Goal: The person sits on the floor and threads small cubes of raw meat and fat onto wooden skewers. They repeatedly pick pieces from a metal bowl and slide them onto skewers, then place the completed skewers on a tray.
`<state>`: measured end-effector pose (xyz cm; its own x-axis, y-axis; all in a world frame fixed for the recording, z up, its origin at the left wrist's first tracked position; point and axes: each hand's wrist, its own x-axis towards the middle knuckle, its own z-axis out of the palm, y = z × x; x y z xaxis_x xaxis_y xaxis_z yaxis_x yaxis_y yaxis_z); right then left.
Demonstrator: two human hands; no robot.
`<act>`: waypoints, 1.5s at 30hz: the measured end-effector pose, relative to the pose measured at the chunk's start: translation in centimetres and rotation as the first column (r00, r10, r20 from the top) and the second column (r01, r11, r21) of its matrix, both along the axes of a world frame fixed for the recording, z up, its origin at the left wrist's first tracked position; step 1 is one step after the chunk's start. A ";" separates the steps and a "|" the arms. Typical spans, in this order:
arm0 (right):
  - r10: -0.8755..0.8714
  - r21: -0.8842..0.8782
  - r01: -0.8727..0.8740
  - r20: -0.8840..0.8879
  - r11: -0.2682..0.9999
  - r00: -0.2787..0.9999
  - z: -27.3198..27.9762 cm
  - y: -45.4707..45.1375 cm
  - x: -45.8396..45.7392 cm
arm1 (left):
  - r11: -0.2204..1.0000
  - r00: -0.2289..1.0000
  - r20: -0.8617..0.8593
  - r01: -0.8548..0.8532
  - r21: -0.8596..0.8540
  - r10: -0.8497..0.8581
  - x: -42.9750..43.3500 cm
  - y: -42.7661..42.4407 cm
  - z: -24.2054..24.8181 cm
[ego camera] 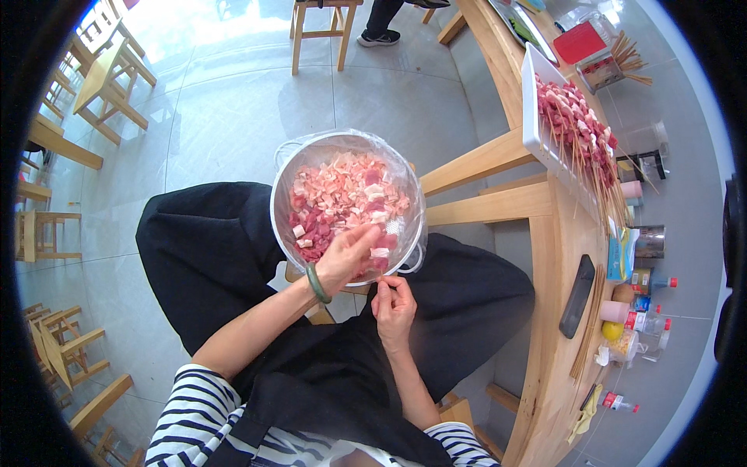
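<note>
Before me stands a round white metal basin [274, 201] lined with clear plastic film. Inside lie pale pink diced fat pieces [341, 175] and, at the near left, dark red meat cubes [318, 230]. A skewer of alternating red meat and white fat [380, 253] runs over the basin's right part. My right hand [394, 309] pinches its bare stick end just outside the near rim. My left hand [350, 251], with a green bangle at the wrist, reaches over the basin, its fingers closed against the meat along the skewer; the fingertips' exact contact is partly hidden.
On the wooden table [540, 373] at right, a white tray [530, 111] holds many meat skewers [575, 125]. A black oblong case [578, 296], loose bamboo sticks [589, 321], bottles and cups lie nearer. Wooden stools [108, 87] stand at left; a person's shoe [378, 38] shows beyond.
</note>
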<state>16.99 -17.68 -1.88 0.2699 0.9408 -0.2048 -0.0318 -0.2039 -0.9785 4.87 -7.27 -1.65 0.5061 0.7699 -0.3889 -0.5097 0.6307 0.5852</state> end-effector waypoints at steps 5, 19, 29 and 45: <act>0.039 0.012 -0.041 0.114 0.999 0.993 -0.4 -0.2 -0.3 | 0.992 1.000 0.019 -0.027 0.126 0.025 -0.1 0.4 -1.4; 0.078 0.003 -0.080 0.167 0.997 0.983 -0.4 -0.1 -0.4 | 0.993 0.988 0.107 -0.119 0.022 0.116 -1.1 2.6 -0.1; 0.068 0.000 -0.068 0.139 0.998 0.988 -0.2 -0.2 -0.3 | 1.000 0.984 0.179 0.012 -0.021 -0.009 -1.4 2.5 -1.0; 0.043 0.034 -0.030 -0.504 0.999 0.862 0.5 0.2 1.1 | 1.000 0.994 -0.113 -0.001 -0.012 0.000 -0.7 1.1 0.7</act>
<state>18.06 -17.52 -1.38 0.1006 0.9544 -0.2809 -0.5156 -0.1915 -0.8352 4.18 -6.16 -0.98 0.4583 0.7651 -0.4523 -0.4413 0.6376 0.6315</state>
